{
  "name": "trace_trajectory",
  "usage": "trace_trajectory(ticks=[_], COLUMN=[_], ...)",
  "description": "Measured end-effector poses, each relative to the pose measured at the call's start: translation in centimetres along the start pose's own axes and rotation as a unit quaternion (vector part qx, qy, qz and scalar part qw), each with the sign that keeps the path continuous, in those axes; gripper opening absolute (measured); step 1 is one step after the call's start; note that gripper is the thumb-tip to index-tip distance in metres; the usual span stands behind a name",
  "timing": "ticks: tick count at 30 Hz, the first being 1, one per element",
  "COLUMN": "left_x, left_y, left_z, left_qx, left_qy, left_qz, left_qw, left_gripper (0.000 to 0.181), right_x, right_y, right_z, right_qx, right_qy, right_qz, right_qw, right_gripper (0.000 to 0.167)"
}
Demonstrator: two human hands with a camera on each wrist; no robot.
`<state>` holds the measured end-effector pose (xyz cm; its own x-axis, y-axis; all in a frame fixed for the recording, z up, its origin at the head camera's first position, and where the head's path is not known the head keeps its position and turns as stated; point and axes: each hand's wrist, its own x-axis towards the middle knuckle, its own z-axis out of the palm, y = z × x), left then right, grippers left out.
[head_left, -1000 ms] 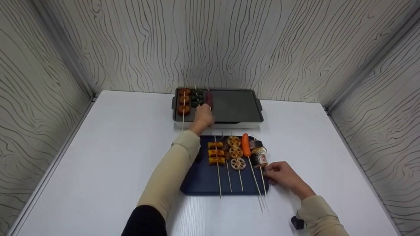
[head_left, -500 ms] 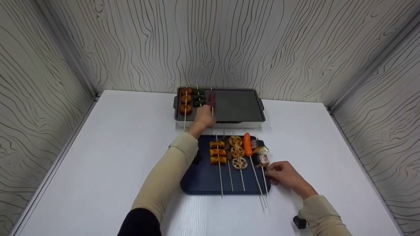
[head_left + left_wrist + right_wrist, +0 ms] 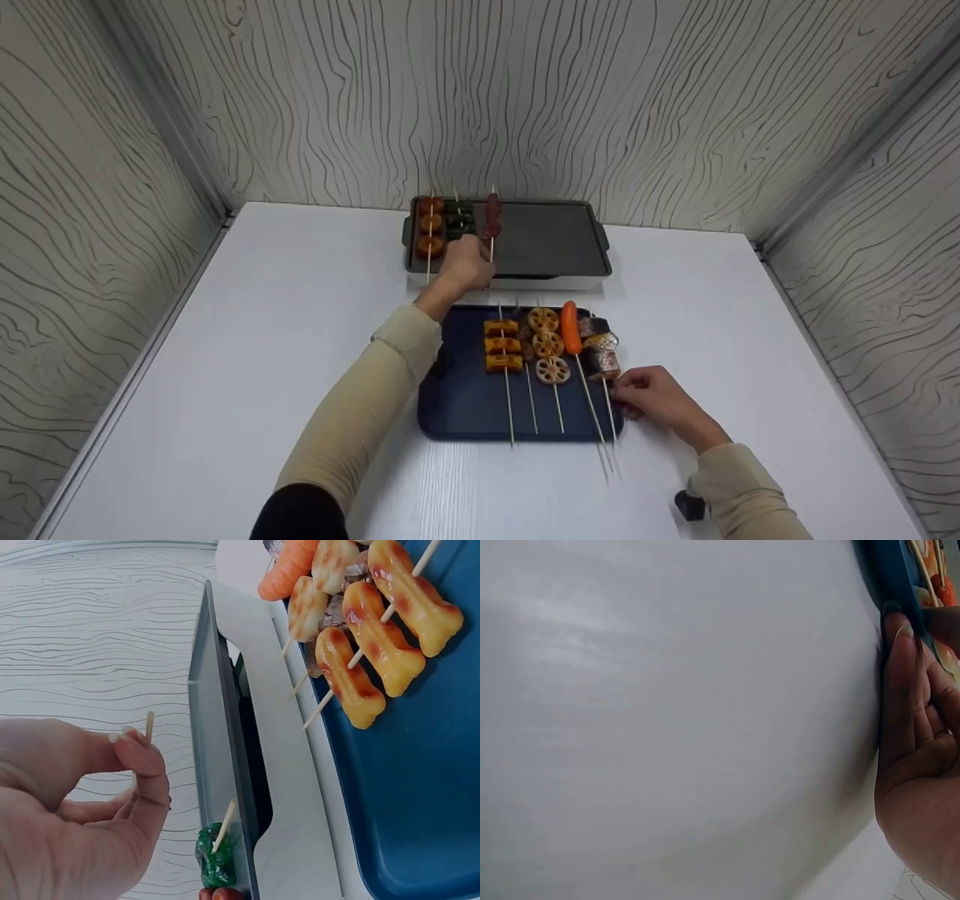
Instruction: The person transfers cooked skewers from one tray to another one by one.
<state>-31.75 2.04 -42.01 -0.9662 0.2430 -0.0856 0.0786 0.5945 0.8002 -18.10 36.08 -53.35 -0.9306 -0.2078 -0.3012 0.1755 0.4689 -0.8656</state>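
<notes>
My left hand (image 3: 466,264) pinches the bare stick of a dark red meat skewer (image 3: 492,216) over the griddle (image 3: 551,240). In the left wrist view, thumb and fingers of the left hand (image 3: 97,795) close on the stick's end; the meat is hidden there. To its left on the griddle are a green vegetable skewer (image 3: 460,217) and a skewer of round orange-brown slices (image 3: 431,223). My right hand (image 3: 660,397) grips the right edge of the blue tray (image 3: 465,416), beside a fish-like skewer (image 3: 602,358); the right wrist view shows its fingertips at the rim.
On the tray lie a yellow-block skewer (image 3: 502,345), a partly hidden brown skewer (image 3: 527,351), a lotus-root skewer (image 3: 548,345) and an orange sausage skewer (image 3: 571,328). Some sticks overhang the tray's front. A patterned wall (image 3: 480,97) stands behind the griddle.
The left hand has moved the red meat skewer up and slightly right, widening its gap from the green one. My right hand stays at the tray's edge. The head view has shifted slightly.
</notes>
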Motion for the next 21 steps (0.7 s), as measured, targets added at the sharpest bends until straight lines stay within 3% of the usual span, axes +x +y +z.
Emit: trace_trajectory(ticks=[7, 14, 21], left_x=[-1.6, -3.7, -5.7], left_y=[-0.2, -0.3, -0.4], left_z=[-0.4, -0.5, -0.1], left_qx=[-0.023, -0.08, -0.125], left_qy=[-0.021, -0.047, -0.09], left_qz=[0.017, 0.015, 0.026], left_qw=[0.9994, 0.9956, 0.9877], left_gripper=[0.046, 0.013, 0.014], right_x=[0.2, 0.5, 0.3], right_y=[0.1, 0.2, 0.2], right_z=[-0.1, -0.2, -0.3], right_qx=[-0.004, -0.009, -0.015], right_qy=[0.003, 0.0, 0.001], right_qz=[0.005, 0.008, 0.009], right_qw=[1.0, 0.9999, 0.9998], right_gripper=[0.02, 0.021, 0.02])
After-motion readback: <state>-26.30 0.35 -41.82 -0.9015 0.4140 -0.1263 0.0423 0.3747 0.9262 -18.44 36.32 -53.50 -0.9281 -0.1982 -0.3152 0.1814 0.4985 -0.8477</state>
